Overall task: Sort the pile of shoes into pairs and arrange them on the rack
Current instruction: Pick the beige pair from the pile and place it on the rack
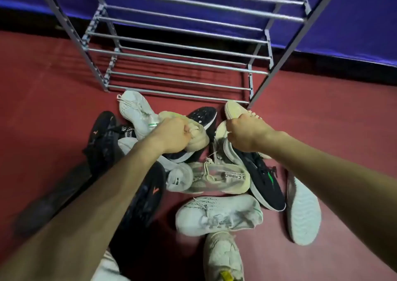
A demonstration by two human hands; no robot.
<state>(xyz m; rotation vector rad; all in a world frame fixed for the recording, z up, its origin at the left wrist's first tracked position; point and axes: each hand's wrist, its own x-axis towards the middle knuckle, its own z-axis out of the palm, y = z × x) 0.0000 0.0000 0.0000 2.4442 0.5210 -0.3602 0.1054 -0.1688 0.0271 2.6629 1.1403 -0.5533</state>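
A pile of several shoes lies on the red floor in front of a grey metal rack (178,50) whose bars are bare. My left hand (171,135) is closed on a cream knit shoe (198,137) at the top of the pile. My right hand (247,133) grips another cream shoe (234,109) by its collar, close to the rack's front right leg. Around them lie a white sneaker (135,112), a black shoe with white sole (203,114), a black shoe with a green mark (265,179), a cream lettered shoe (223,178) and a white knit sneaker (219,215).
Dark shoes with orange marks (103,138) lie at the left of the pile. A white sole-up shoe (303,212) rests at the right, another white sneaker (223,259) at the bottom. A blue wall panel (354,22) stands behind the rack. Open red floor (43,87) stretches left and right.
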